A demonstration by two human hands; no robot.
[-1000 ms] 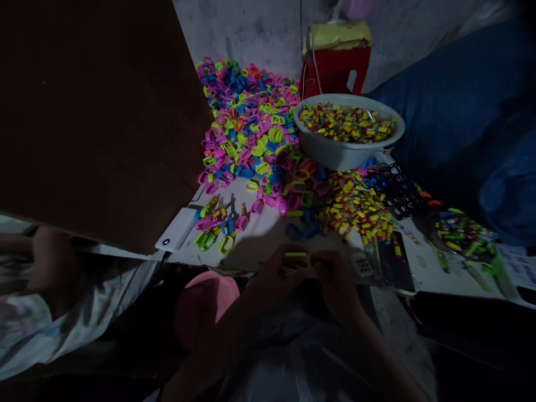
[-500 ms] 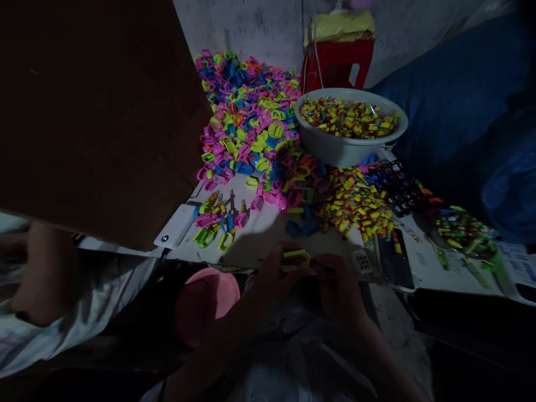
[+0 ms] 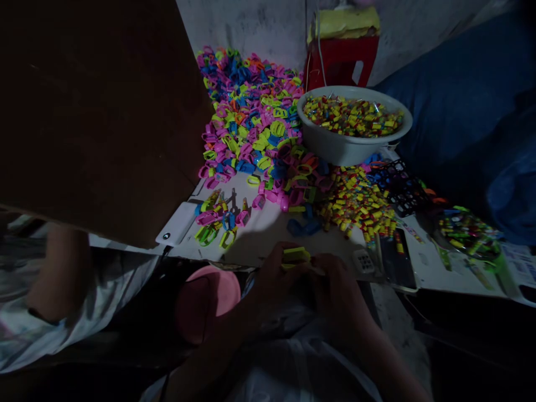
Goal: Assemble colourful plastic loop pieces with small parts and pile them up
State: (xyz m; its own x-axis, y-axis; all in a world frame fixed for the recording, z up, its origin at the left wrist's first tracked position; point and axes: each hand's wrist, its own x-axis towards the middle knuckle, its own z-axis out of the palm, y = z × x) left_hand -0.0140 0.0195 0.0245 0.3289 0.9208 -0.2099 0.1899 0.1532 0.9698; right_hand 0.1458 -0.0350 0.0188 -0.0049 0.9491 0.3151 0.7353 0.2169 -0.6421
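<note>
My left hand is closed round a yellow-green plastic loop, shaped like a small toy watch, at the table's front edge. Close by on its right, my right hand has its fingers pinched together at the loop's end; what sits between them is too dark to make out. Beyond the hands lies a big heap of pink, yellow, blue and orange plastic loops. Several loops with small candy-like tubes lie to the left. A pile of small yellow-and-red wrapped pieces spreads to the right.
A grey basin of similar wrapped pieces stands behind, before a red stool. A large cardboard box blocks the left. White power bank, phone and black basket lie about. Another person's arm shows beneath the box.
My right hand has closed in against the loop, its fingers now nearer my left hand. The other person's arm at the left has shifted slightly right. The view has tilted a little.
</note>
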